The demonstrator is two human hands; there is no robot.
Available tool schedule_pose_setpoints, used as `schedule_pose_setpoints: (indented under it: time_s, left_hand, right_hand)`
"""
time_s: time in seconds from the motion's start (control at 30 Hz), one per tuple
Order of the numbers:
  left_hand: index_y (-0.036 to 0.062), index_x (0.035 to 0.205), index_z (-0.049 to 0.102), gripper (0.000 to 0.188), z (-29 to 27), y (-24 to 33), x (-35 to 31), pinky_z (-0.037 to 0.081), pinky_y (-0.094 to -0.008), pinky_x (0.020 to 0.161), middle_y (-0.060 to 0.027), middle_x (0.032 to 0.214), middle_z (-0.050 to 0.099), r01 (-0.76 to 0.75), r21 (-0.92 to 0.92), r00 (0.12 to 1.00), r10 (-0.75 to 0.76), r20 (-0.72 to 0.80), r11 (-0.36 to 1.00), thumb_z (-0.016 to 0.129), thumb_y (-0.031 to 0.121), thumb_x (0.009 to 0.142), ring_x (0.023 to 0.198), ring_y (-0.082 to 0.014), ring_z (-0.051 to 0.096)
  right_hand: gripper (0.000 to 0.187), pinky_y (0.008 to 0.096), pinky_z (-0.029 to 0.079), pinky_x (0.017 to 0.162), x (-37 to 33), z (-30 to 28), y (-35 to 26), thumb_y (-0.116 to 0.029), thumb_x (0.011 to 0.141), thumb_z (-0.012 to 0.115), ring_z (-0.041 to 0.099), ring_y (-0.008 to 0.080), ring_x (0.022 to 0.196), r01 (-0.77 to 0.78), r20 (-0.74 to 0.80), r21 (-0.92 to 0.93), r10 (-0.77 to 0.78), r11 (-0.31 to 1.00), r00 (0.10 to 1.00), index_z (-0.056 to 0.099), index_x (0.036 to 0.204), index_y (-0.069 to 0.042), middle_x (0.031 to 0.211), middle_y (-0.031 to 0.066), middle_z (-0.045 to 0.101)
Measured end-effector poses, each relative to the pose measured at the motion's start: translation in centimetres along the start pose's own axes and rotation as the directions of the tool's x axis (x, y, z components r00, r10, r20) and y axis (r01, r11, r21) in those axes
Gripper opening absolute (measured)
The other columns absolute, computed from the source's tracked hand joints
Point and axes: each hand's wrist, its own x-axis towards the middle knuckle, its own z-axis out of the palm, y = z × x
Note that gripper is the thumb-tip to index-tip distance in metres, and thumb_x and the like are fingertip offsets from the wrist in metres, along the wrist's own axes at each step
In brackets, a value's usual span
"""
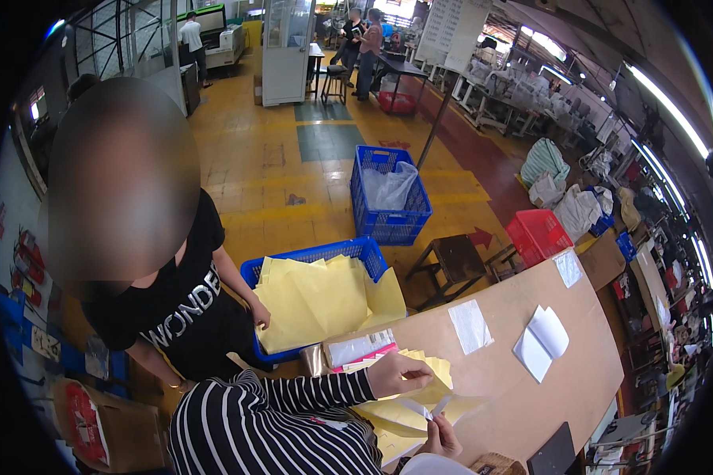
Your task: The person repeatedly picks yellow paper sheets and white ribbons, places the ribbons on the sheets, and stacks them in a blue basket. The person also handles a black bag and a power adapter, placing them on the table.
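My left hand (396,372), at the end of a black-and-white striped sleeve, is curled over the top of a stack of yellow paper sheets (408,416) on the brown table (530,396) and grips the top sheet. Just below it, my right hand (443,437) pinches a small white strip (433,408) above the same stack. A flat white and pink packet (360,348) lies right behind my left hand.
A co-worker in a black T-shirt stands at the left with a hand (259,315) on yellow sheets in a blue crate (368,252). White papers (541,340) and labels (470,325) lie on the table. Beyond it stand another blue crate (390,222), a stool (455,261) and a red crate (538,233).
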Motion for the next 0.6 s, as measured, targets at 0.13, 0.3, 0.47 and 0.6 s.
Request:
schedule_pose_setpoints:
  time_s: [0.13, 0.3, 0.47, 0.6]
  left_hand:
    - [-0.0002, 0.099, 0.070, 0.018, -0.1, 0.1, 0.0, 0.056, -0.0259, 0.071, -0.0104, 0.085, 0.071, -0.007, 0.011, 1.000, 0.007, -0.014, 1.000, 0.066, 0.013, 0.088, 0.075, -0.0151, 0.070]
    - [0.0006, 0.098, 0.070, 0.017, -0.2, 0.5, -0.2, 0.056, -0.0265, 0.071, -0.0105, 0.086, 0.071, -0.040, 0.023, 0.999, 0.040, -0.013, 0.999, 0.067, 0.014, 0.088, 0.074, -0.0168, 0.070]
    - [0.0005, 0.097, 0.071, 0.016, -0.1, 0.4, -0.4, 0.056, -0.0271, 0.071, -0.0107, 0.085, 0.072, -0.072, -0.002, 0.997, 0.072, -0.034, 0.997, 0.067, 0.012, 0.087, 0.075, -0.0177, 0.070]
    - [0.0003, 0.096, 0.071, 0.015, 0.0, 0.3, -0.4, 0.056, -0.0273, 0.071, -0.0106, 0.084, 0.072, -0.088, -0.028, 0.996, 0.088, -0.025, 0.996, 0.068, 0.011, 0.086, 0.075, -0.0178, 0.070]
  right_hand:
    - [0.038, 0.0356, 0.051, 0.088, 1.8, 0.6, -3.6, -0.002, 0.089, 0.057, 0.061, 0.0268, 0.106, -0.175, -0.098, 0.288, 0.211, 0.942, 0.972, 0.053, 0.127, 0.003, 0.120, 0.0188, 0.060]
    - [0.037, 0.0352, 0.051, 0.088, 2.5, 1.0, -6.3, -0.001, 0.088, 0.057, 0.061, 0.0262, 0.104, -0.181, -0.122, 0.331, 0.232, 0.926, 0.965, 0.054, 0.125, 0.003, 0.118, 0.0183, 0.060]
    - [0.035, 0.0348, 0.051, 0.087, 2.4, 1.1, -7.2, -0.001, 0.087, 0.058, 0.061, 0.0257, 0.103, -0.179, -0.137, 0.324, 0.234, 0.929, 0.963, 0.055, 0.122, 0.003, 0.116, 0.0178, 0.061]
    - [0.034, 0.0345, 0.051, 0.086, 2.2, 1.0, -7.6, -0.001, 0.087, 0.059, 0.062, 0.0252, 0.102, -0.181, -0.157, 0.319, 0.240, 0.930, 0.958, 0.056, 0.121, 0.003, 0.114, 0.0173, 0.061]
